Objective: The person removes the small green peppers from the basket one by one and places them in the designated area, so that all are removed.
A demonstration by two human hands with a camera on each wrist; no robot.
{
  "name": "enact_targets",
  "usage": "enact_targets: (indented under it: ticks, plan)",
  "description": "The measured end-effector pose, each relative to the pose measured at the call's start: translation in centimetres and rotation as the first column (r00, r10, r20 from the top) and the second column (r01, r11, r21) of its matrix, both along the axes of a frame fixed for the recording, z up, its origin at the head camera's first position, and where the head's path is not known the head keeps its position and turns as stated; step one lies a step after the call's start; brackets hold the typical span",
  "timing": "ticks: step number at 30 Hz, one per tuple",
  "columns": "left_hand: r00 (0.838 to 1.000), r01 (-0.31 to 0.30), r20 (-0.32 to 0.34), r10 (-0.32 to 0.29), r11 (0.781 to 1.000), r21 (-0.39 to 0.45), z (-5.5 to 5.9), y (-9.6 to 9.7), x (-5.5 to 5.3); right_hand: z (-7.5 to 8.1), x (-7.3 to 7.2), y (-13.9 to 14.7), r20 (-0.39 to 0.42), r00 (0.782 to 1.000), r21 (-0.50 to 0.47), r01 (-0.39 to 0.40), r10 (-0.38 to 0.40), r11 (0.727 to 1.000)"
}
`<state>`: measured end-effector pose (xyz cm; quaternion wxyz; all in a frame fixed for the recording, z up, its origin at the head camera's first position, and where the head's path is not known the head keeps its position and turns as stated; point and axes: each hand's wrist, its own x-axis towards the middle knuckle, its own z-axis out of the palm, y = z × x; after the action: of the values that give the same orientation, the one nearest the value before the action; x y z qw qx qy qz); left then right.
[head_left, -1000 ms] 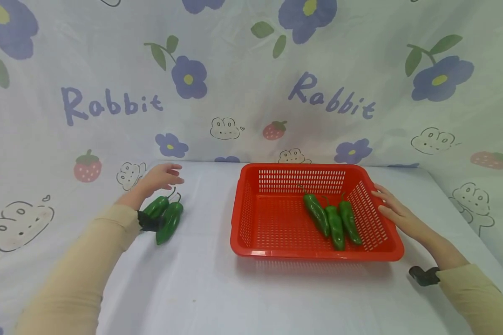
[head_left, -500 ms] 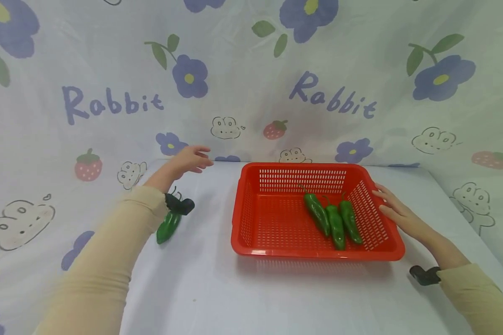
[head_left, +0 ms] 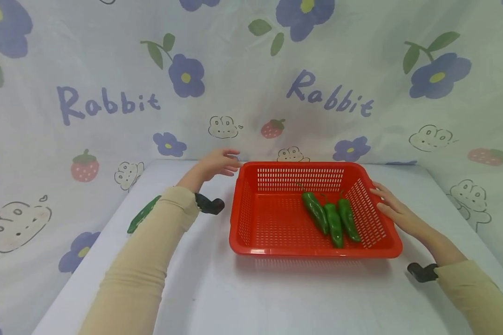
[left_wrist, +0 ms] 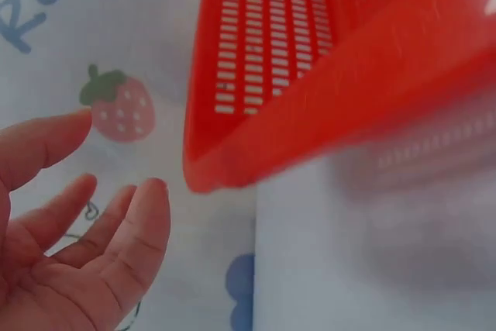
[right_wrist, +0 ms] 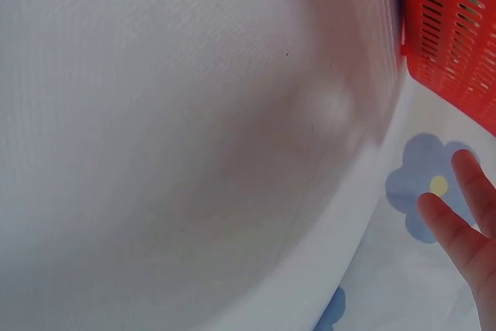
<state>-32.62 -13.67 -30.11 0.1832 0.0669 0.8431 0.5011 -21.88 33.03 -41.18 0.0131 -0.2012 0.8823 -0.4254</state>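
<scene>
Noting edges first: your red basket [head_left: 316, 252] sits on the white table [head_left: 234, 298], its back rim near the table's far edge where the printed backdrop [head_left: 234, 104] begins. To the basket's left, a wide strip of white tabletop runs out to the slanting left edge; a green pepper [head_left: 143, 215] lies there, well apart from the basket and partly hidden behind your left sleeve [head_left: 142, 260]. To the right, a narrower strip separates the basket from the table's right edge, and more white surface stretches in front of the near rim. Inside the basket, three green peppers [head_left: 333, 224] lie side by side in the right half, stems toward the back, leaving the basket's left half as room. Pose: you hold your left arm extended forward and inward, the left hand [head_left: 218, 164] just outside the basket's back left corner. The left wrist view shows its fingers spread and loosely bent, thumb held away, with a gap between fingertips and corner. Your right hand [head_left: 396, 213] reaches in from the right, fingers spread along the right rim; whether they touch it, you cannot tell. A black wrist unit shows at each cuff, the left one [head_left: 209, 204] near the basket's left wall.
</scene>
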Motion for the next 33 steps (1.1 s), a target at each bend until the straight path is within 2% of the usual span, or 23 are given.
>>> enact_targets:
  ticks: [3, 7, 13, 18, 26, 33]
  plan:
    - [1.000, 0.001, 0.028, -0.003, 0.999, 0.047, -0.5, 1.0, 0.1, -0.1, 0.1, 0.1, -0.001, 1.000, 0.003, 0.008, -0.008, 1.000]
    - [0.997, 0.015, 0.075, -0.020, 0.997, 0.071, -0.7, 2.2, 0.2, -0.1, 0.1, 0.2, 0.009, 1.000, 0.004, 0.013, -0.013, 1.000]
    - [0.991, 0.012, 0.135, -0.018, 0.999, 0.038, -0.8, 3.5, 0.0, -0.1, 0.1, 0.1, 0.008, 1.000, -0.003, 0.005, -0.005, 1.000]
    - [0.989, 0.025, 0.148, -0.027, 1.000, 0.018, -0.9, 5.1, 0.2, 0.0, 0.1, 0.0, 0.008, 1.000, 0.003, 0.008, -0.008, 1.000]
    - [0.982, 0.061, 0.175, -0.068, 0.997, 0.048, -1.5, 8.1, 0.6, 0.3, 0.3, -0.2, 0.008, 1.000, 0.000, 0.000, 0.000, 1.000]
    - [0.980, 0.103, 0.165, -0.110, 0.993, 0.049, -2.9, 10.0, 1.1, 0.2, 0.2, 0.0, 0.017, 1.000, 0.010, 0.012, -0.012, 1.000]
